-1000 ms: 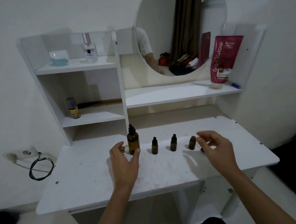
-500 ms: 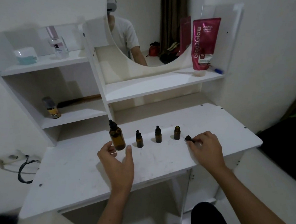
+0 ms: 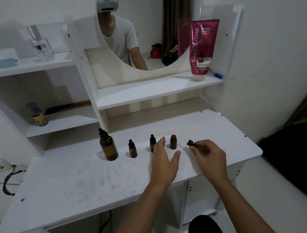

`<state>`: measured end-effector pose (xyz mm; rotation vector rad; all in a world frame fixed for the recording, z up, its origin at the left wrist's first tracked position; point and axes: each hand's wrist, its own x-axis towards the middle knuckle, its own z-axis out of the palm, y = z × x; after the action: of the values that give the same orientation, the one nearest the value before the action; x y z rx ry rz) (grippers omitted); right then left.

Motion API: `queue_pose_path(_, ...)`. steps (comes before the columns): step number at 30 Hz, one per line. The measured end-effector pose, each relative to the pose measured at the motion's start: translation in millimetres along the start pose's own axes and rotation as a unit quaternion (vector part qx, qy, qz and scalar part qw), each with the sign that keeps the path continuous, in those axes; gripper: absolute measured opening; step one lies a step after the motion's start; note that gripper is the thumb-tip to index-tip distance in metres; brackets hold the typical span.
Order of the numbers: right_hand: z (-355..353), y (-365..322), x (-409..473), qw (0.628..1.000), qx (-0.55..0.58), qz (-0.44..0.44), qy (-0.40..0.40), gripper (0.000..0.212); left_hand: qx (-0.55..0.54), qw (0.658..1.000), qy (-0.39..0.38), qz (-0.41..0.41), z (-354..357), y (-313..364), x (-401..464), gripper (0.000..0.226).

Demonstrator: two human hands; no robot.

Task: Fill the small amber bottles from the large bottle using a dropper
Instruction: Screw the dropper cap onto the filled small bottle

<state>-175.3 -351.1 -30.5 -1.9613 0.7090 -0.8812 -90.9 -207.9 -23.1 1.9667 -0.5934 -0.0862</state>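
Note:
On the white vanity table [image 3: 80, 181] stands a row of amber bottles. The large bottle [image 3: 108, 146] with a black dropper cap is at the left. Two small capped bottles follow, the first small bottle [image 3: 133, 150] and the second small bottle [image 3: 152, 141]. A third small bottle [image 3: 173, 142], uncapped, stands at the right. My left hand [image 3: 164, 162] is open, fingers spread, its fingertips just in front of the second small bottle, partly hiding it. My right hand [image 3: 209, 158] pinches a small black cap [image 3: 191, 143] right of the open bottle.
Shelves rise behind the table with a round mirror [image 3: 149, 27], a pink tube [image 3: 203, 46], a clear perfume bottle [image 3: 40, 44], a white jar [image 3: 5, 57] and a small spray can [image 3: 37, 115]. A black cable [image 3: 8, 183] hangs at the left edge.
My left hand has moved right from beside the large bottle to the second small bottle. My right hand has lifted the black cap off the table.

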Motion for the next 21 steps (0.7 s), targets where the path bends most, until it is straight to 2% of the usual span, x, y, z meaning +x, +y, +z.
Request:
queue_pose_path(4,-4,-4,1,0.997,0.066,0.043,0.003,0.013,0.032,0.999,0.002,-0.001,5,4,10,0.063)
queue_pose_path(8,-7,-4,0,0.992,0.116,0.058,0.006,0.016,0.054,0.998,0.032,0.005,9,7,19,0.045)
queue_pose_path(14,-11,-10,7,0.967,0.254,0.034,0.011,0.019,0.046,0.998,0.049,0.002,9,7,20,0.033)
queue_pose_path(21,5,-30,21,0.971,0.231,-0.035,-0.039,0.022,0.049,0.998,0.046,0.021,9,1,20,0.026)
